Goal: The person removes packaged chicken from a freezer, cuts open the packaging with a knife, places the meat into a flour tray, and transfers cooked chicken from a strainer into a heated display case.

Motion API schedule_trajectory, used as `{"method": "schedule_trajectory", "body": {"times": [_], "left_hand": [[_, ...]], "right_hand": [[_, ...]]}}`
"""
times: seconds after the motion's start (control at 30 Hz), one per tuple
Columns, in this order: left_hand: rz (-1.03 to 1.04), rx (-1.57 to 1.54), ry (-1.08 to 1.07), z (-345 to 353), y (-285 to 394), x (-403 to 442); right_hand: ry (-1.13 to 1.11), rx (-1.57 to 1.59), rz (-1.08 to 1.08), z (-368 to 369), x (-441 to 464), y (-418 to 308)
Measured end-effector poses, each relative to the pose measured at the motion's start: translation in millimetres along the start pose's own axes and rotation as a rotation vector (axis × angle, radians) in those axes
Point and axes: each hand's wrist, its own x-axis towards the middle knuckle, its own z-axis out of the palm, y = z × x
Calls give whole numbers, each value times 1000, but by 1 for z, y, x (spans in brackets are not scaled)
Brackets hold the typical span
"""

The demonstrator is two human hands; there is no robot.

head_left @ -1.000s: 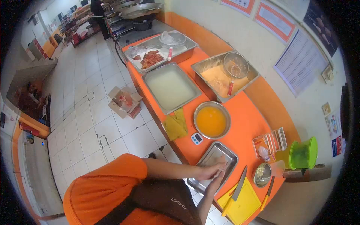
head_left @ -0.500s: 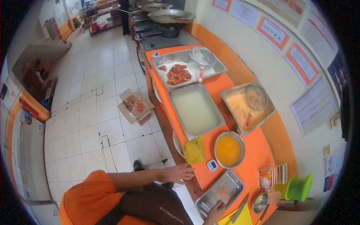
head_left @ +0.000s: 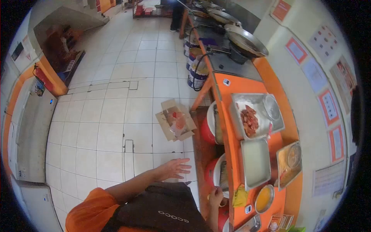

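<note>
- Fingers of the left hand [head_left: 174, 169] spread wide, holding nothing, above the floor beside the table; those of the right hand [head_left: 216, 197] bend beside the table's near edge, and I cannot tell whether they grip or touch anything.
- Both hands have come away from the steel tray [head_left: 251, 225], now cut off at the bottom of the view, so neither is working in it.
- Next to the right hand, a yellow cloth [head_left: 240, 196] lies by the table edge, near a small timer [head_left: 248, 209] and a bowl of orange liquid [head_left: 264, 198].
- Farther up the orange table [head_left: 226, 133] sit a pan of pale liquid [head_left: 255, 162] and a pan with red meat [head_left: 250, 120].
- Beyond the left hand, an open cardboard box [head_left: 163, 124] stands on the tiled floor [head_left: 110, 133].
- Room to move lies leftward over the tiles; the table edge and the red buckets [head_left: 208, 131] beneath it bound the right side.
</note>
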Motion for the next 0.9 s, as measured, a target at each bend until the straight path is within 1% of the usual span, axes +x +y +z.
{"method": "schedule_trajectory", "body": {"times": [0.1, 0.2, 0.3, 0.4, 0.47, 0.5, 0.53, 0.57, 0.6, 0.63, 0.67, 0.7, 0.73, 0.77, 0.8, 0.87, 0.9], "left_hand": [[107, -23, 72, -38, 58, -24], [180, -49, 153, -88, 111, -34], [242, -51, 219, -139, 170, -36], [239, -76, 292, -192, 229, -35], [214, -81, 356, -221, 279, -30], [197, -73, 399, -234, 303, -30], [186, -69, 439, -248, 328, -30], [206, -41, 468, -262, 348, -30], [233, -11, 491, -279, 371, -30], [264, 15, 512, -298, 393, -31], [302, -6, 535, -323, 411, -31], [311, -35, 586, -342, 433, -30], [320, -58, 636, -360, 454, -30], [326, -76, 686, -379, 475, -27], [328, -83, 689, -402, 495, -22], [300, -90, 696, -447, 531, -8], [266, -79, 674, -468, 551, 4]], "right_hand": [[-236, -355, 43, 83, -3, 64], [-557, -506, 214, 147, -7, 100], [-815, -581, 351, 208, 9, 103], [-986, -621, 369, 260, 44, 85], [-1087, -639, 291, 296, 82, 68], [-1149, -667, 204, 316, 102, 63], [-1216, -725, 21, 340, 129, 57], [-1286, -817, -239, 367, 161, 52], [-1255, -872, -470, 399, 199, 44], [-890, -580, -41, 441, 242, 40], [-747, -369, 76, 427, 290, -81], [-580, -24, 189, 428, 329, -161], [-488, -211, 104, 417, 365, -253], [-521, -17, 147, 435, 400, -282], [-546, 181, 189, 453, 431, -308], [-460, 457, 122, 441, 469, -430], [-432, 389, 102, 455, 484, -438]]}}
